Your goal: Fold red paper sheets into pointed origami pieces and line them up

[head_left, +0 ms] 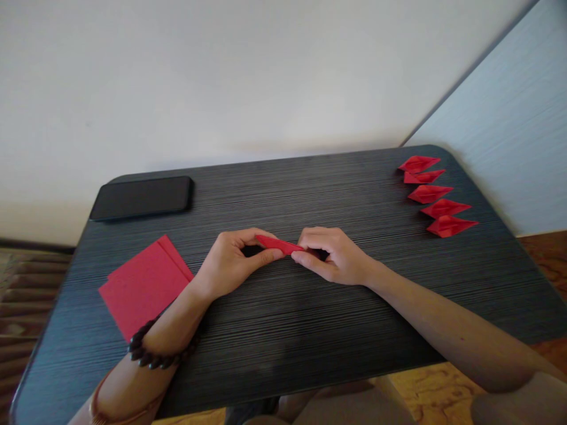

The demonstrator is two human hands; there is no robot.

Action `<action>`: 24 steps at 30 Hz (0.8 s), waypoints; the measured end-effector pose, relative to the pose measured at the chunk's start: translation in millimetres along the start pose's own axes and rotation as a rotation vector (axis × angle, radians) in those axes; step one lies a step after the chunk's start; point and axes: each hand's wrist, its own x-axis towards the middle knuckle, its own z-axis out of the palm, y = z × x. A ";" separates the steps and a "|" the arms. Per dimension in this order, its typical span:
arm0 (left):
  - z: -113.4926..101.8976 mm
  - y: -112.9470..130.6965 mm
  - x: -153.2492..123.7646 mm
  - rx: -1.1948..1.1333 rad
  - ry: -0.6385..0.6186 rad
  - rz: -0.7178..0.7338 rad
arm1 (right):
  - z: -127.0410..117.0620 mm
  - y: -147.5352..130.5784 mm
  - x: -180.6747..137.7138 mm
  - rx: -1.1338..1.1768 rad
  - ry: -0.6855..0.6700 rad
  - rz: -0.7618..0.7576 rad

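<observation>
A narrow folded piece of red paper is held between both hands over the middle of the dark table. My left hand pinches its left part, thumb in front and fingers behind. At its right end, the thumb and fingers of my right hand close on the paper. The fingers partly cover the folds. Several folded red paper shapes with pointed ends lie in a column at the far right. Flat red paper sheets lie stacked unevenly beside my left forearm.
A black phone lies at the table's back left. The dark table has its back edge along a pale wall. A light panel stands beyond the right corner. A beaded bracelet circles my left wrist.
</observation>
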 end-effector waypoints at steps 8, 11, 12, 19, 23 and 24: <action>-0.2 -0.3 0.7 0.064 0.011 -0.007 | -0.6 0.4 -1.1 -0.057 -0.061 -0.034; -0.8 0.7 1.4 0.049 -0.002 -0.010 | -0.4 0.9 -1.2 -0.041 -0.041 -0.036; -1.0 0.9 1.6 0.043 -0.013 -0.005 | -0.5 1.0 -1.1 -0.029 -0.038 -0.040; -4.8 -1.9 2.8 0.036 -0.055 0.022 | -3.3 1.8 -0.7 0.110 -0.055 -0.060; -5.4 -3.5 2.3 0.038 -0.051 0.027 | -4.2 1.6 -0.6 0.117 -0.061 -0.044; -4.9 -3.6 2.1 0.028 -0.044 0.028 | -4.5 1.6 -0.5 0.128 -0.059 -0.039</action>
